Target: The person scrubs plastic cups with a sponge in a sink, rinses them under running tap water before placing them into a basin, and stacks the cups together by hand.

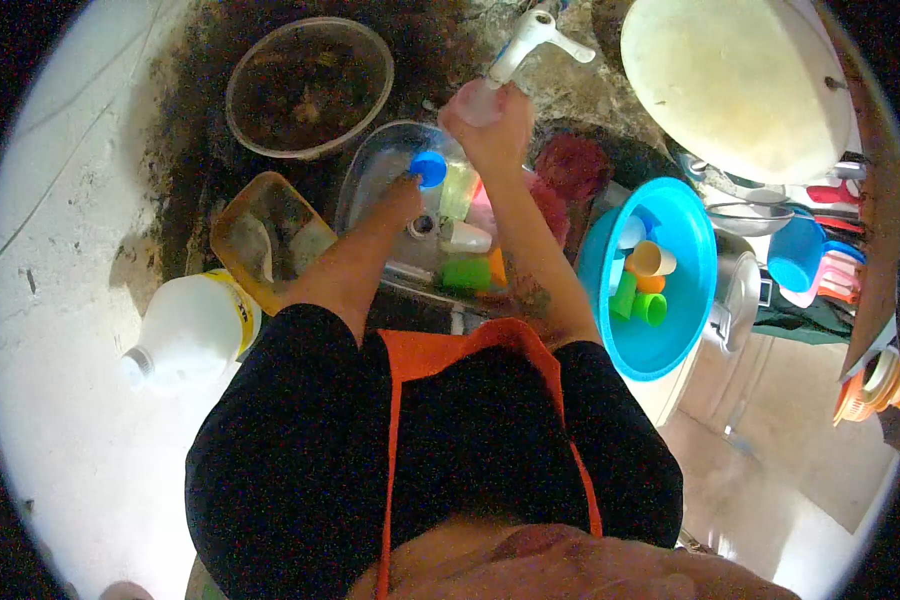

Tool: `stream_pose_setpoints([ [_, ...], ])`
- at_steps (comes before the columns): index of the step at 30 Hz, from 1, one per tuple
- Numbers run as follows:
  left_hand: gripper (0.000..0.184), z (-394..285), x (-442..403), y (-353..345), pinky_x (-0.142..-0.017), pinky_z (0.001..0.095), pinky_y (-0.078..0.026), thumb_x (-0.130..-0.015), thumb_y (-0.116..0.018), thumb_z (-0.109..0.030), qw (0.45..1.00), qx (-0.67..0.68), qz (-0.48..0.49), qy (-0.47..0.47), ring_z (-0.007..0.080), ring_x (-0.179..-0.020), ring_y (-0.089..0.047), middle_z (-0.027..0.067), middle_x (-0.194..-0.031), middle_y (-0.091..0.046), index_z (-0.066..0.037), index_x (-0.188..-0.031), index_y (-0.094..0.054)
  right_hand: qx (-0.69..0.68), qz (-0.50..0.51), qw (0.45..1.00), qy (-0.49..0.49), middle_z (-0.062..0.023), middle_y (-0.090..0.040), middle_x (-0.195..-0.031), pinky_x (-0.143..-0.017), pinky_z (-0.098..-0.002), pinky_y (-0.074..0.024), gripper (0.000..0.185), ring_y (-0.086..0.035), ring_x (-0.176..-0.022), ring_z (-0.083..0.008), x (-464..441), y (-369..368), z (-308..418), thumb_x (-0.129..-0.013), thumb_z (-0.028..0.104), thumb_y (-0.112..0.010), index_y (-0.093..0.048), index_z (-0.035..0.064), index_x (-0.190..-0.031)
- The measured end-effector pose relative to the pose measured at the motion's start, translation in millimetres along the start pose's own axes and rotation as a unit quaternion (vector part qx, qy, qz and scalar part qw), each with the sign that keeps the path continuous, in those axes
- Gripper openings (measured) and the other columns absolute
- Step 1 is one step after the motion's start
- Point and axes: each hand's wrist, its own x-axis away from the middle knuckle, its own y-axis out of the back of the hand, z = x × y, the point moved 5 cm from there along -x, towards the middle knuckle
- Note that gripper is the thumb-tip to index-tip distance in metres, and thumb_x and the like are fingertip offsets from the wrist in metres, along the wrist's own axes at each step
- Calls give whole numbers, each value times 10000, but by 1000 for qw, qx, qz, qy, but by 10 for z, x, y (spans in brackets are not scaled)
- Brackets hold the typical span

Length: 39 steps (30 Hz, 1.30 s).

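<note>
Under the white tap (533, 42), my right hand (500, 135) is closed round a clear pinkish cup (479, 103). My left hand (401, 200) grips a blue cup (428, 169) over the sink (372, 160); its fingers are partly hidden. Inside the sink, between my arms, lie a pale yellow-green cup (458, 190), a white cup (465, 237), a green cup (466, 273) and an orange one (497, 268). Part of something pink (481, 210) shows beside my right forearm.
On the right stands a blue basin (685, 325) with several cups in it. A tan rectangular tub (233, 225) and a large plastic jug (185, 325) are on the left. Behind are a round clear-rimmed tub (260, 140) and a big pale lid (735, 85). Dishes crowd the far right.
</note>
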Motion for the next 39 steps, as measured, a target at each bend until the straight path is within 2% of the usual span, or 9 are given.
stream_pose_setpoints([
  [4, 428, 91, 34, -49, -867, 434, -388, -736, -492, -125, 997, 22, -68, -25, 338, -1077, -435, 199, -1196, -413, -67, -1156, -436, 153, 334, 909, 200, -177, -489, -970, -767, -394, -402, 731, -466, -917, -337, 105, -316, 18, -462, 350, -741, -465, 4, -1043],
  [6, 410, 69, 14, 86, -849, 455, -391, -722, -541, -181, 998, 29, -62, 3, 358, -1049, -446, 220, -1131, -452, -60, -1108, -474, -27, 22, 999, -3, -179, -491, -971, -765, -402, -399, 702, -463, -922, -347, 69, -39, -104, -468, 341, -737, -472, 5, -1025],
  [16, 305, -477, 320, 647, -730, 422, -437, -612, -688, -253, 972, 123, -194, -58, 350, -860, -523, 187, -927, -539, -54, -788, -537, 25, 7, 1000, 8, -158, -516, -969, -786, -418, -398, 665, -481, -916, -320, 55, -135, -283, -506, 264, -749, -446, -7, -1032],
  [19, 305, -628, 242, 824, -695, 405, -440, -617, -689, -254, 934, 164, -250, -195, 326, -795, -536, 154, -840, -551, -44, -791, -553, -278, 11, 944, -178, -128, -542, -968, -710, -389, -450, 516, -531, -860, -273, 88, -397, -727, -654, 322, -655, -463, 29, -1033],
  [24, 302, -821, 110, 908, -674, 364, -446, -613, -701, -260, 895, 371, -154, -193, 292, -737, -563, 135, -770, -582, -46, -791, -583, -746, 334, 393, -420, -96, -554, -879, -602, -293, -483, 372, -565, -721, -220, 578, -460, -365, -801, 363, -456, -486, 71, -1030],
  [28, 309, -856, 30, 1043, -666, 339, -453, -586, -728, -285, 911, 314, -201, -174, 254, -729, -588, 128, -735, -605, -77, -770, -594, -816, 289, 320, -384, -77, -568, -847, -544, -286, -486, 361, -569, -687, -204, 762, -481, -671, -817, 379, -415, -494, 107, -1042],
  [32, 388, -870, 33, 1223, -617, 308, -452, -546, -764, -305, 962, 177, -176, -110, 150, -698, -551, 53, -806, -606, -92, -814, -582, -859, 42, 406, -310, -30, -578, -780, -602, -315, -449, 352, -527, -614, -186, 527, 343, -1112, -833, 396, -379, -516, 141, -1033],
  [36, 452, -792, -53, 1305, -696, 318, -455, -508, -780, -260, 941, 280, -139, -130, 215, -759, -585, 104, -822, -604, -85, -863, -564, -921, 128, 363, -61, -67, -584, -834, -614, -327, -440, 446, -550, -683, -223, 300, 723, -969, -816, 443, -397, -456, 151, -1148],
  [39, 500, -822, -138, 1332, -737, 311, -446, -520, -777, -244, 919, 333, -114, -180, 209, -820, -568, 96, -896, -591, -96, -943, -554, -459, 169, 825, -282, -140, -561, -940, -721, -376, -448, 599, -557, -818, -259, 326, 232, -1080, -701, 347, -624, -393, 91, -1191],
])
